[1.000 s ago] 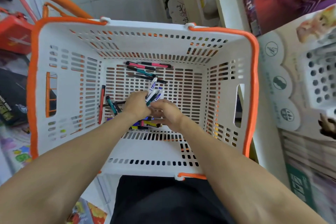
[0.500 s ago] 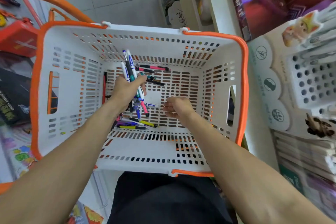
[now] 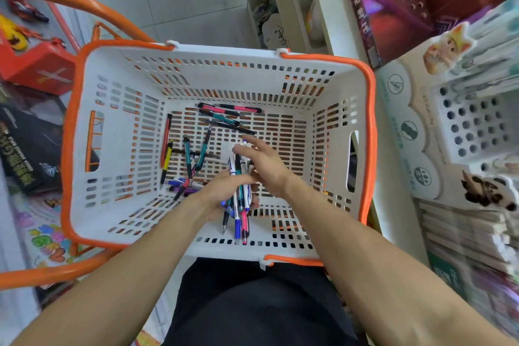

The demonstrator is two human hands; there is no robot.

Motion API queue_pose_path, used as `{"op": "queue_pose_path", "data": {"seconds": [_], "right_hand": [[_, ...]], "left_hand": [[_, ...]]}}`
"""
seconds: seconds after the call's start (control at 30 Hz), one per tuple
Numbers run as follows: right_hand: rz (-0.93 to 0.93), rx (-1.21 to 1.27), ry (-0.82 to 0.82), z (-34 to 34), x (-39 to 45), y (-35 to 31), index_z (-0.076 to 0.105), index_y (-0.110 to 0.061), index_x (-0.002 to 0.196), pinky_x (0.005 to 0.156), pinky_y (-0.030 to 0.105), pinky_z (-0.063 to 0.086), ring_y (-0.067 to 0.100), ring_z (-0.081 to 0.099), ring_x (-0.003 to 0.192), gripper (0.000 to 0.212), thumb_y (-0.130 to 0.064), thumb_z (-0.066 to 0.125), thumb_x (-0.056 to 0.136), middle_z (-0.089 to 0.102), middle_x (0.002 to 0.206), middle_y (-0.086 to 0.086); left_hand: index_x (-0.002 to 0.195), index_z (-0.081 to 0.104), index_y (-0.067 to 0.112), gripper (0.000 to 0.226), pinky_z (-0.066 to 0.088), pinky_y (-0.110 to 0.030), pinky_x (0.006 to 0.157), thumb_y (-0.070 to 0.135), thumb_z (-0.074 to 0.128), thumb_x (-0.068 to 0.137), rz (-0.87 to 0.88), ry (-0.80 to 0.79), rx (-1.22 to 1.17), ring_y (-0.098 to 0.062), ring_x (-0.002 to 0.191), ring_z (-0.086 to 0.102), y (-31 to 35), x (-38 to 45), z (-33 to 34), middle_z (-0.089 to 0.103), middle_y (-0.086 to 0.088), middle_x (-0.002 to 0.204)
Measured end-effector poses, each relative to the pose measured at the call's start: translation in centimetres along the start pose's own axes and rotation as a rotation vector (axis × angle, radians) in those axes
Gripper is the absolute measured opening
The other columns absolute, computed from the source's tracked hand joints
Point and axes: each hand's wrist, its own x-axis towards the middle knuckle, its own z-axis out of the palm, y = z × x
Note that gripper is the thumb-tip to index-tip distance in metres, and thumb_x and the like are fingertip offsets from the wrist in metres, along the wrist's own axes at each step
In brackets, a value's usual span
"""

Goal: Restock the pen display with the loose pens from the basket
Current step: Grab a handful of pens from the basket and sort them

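A white basket (image 3: 112,126) with an orange rim sits in front of me. My left hand (image 3: 222,194) is closed around a bunch of pens (image 3: 240,213), white, blue, green and pink, held over the basket's near side with tips pointing toward me. My right hand (image 3: 266,168) rests against the top of that bunch, fingers spread. Several loose pens (image 3: 191,160) lie on the basket floor to the left, and three more pens (image 3: 227,116) lie near the far wall. The white pen display (image 3: 474,126) with rows of round holes stands at the right.
An orange trolley frame (image 3: 70,0) curves around the basket's left and far side. Red boxes (image 3: 33,64) and a dark box (image 3: 25,149) sit on the left. A shelf upright (image 3: 323,3) and dark red boxes (image 3: 421,3) stand beyond the display. Stacked packs (image 3: 463,247) lie below it.
My left hand has carried the bunch of pens from the basket's far left down toward the near side. My right hand has moved up against the bunch, fingers now spread.
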Motion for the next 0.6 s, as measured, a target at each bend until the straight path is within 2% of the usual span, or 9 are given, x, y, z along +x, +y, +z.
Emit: {"op": "queue_pose_path", "data": {"seconds": [0.1,0.17,0.23,0.27,0.3,0.37,0.47,0.53,0.6], "right_hand": [[-0.077,-0.091,0.025,0.2,-0.4,0.0,0.047,-0.024,0.149,0.084,0.03,0.048,0.019,0.058,0.12,0.057,-0.032,0.069,0.097,0.061,0.126,0.006],[-0.078,-0.124,0.022,0.3,-0.9,0.1,0.052,-0.022,0.137,0.083,0.028,0.05,0.015,0.06,0.11,0.046,-0.035,0.07,0.097,0.061,0.125,0.009],[-0.064,-0.16,0.007,0.6,-1.5,0.1,0.057,-0.025,0.118,0.08,0.024,0.049,0.012,0.061,0.102,0.03,-0.037,0.071,0.095,0.062,0.122,0.008],[-0.061,-0.185,-0.007,0.5,-1.8,0.1,0.058,-0.025,0.118,0.081,0.024,0.05,0.014,0.062,0.104,0.032,-0.039,0.074,0.093,0.062,0.122,0.006],[-0.059,-0.215,-0.034,0.4,-2.2,0.2,0.057,-0.023,0.125,0.086,0.027,0.052,0.018,0.062,0.11,0.044,-0.04,0.077,0.09,0.062,0.126,0.004],[-0.053,-0.271,-0.125,-0.2,-2.9,0.3,0.041,-0.02,0.149,0.103,0.032,0.049,0.023,0.053,0.129,0.076,-0.032,0.083,0.086,0.051,0.145,0.005],[-0.078,-0.398,-0.279,-0.7,-4.0,0.4,0.006,-0.026,0.164,0.112,0.027,0.033,0.028,0.021,0.154,0.12,-0.01,0.089,0.078,0.014,0.168,0.008],[-0.117,-0.607,-0.321,-0.7,-4.5,0.6,-0.003,-0.041,0.162,0.123,0.043,0.023,0.029,0.004,0.158,0.142,-0.017,0.098,0.065,-0.005,0.17,0.001],[-0.13,-0.745,-0.334,-0.5,-4.9,1.0,-0.001,-0.052,0.158,0.124,0.057,0.018,0.03,-0.003,0.158,0.146,-0.026,0.102,0.056,-0.016,0.169,-0.002]], "left_hand": [[0.113,0.065,-0.004,0.03,0.063,-0.042,0.066,0.018,0.068,0.093,-0.061,-0.02,-0.026,-0.031,0.07,0.071,0.2,-0.3,0.3,0.071,-0.022,0.084],[0.115,0.063,-0.004,0.032,0.062,-0.046,0.072,0.02,0.066,0.094,-0.085,-0.039,-0.028,-0.032,0.074,0.071,-0.1,-0.4,0.0,0.069,-0.019,0.086],[0.119,0.061,-0.005,0.037,0.058,-0.052,0.085,0.022,0.067,0.094,-0.092,-0.068,-0.008,-0.033,0.075,0.07,-0.5,-0.4,-0.4,0.064,-0.018,0.087],[0.12,0.06,-0.004,0.04,0.054,-0.055,0.091,0.024,0.067,0.093,-0.088,-0.088,-0.014,-0.033,0.073,0.068,-0.6,-0.4,-0.4,0.061,-0.018,0.087],[0.122,0.059,-0.004,0.042,0.051,-0.057,0.093,0.025,0.067,0.093,-0.077,-0.094,-0.018,-0.032,0.072,0.067,-0.8,-0.5,-0.5,0.06,-0.019,0.087],[0.126,0.057,0.0,0.045,0.053,-0.055,0.086,0.031,0.066,0.095,-0.049,-0.088,-0.006,-0.03,0.075,0.066,-0.9,-0.5,-0.6,0.063,-0.02,0.092],[0.122,0.062,0.002,0.034,0.056,-0.045,0.073,0.025,0.06,0.098,-0.073,-0.073,-0.038,-0.028,0.083,0.067,-1.0,-0.3,-0.5,0.064,-0.022,0.117],[0.118,0.067,0.003,0.026,0.057,-0.044,0.072,0.018,0.056,0.1,-0.109,-0.024,-0.062,-0.03,0.09,0.068,-1.0,-0.2,-0.3,0.067,-0.022,0.118],[0.122,0.067,0.003,0.03,0.056,-0.045,0.074,0.018,0.055,0.1,-0.17,-0.002,-0.102,-0.033,0.1,0.065,-1.3,-0.1,-0.2,0.067,-0.024,0.12]]}}
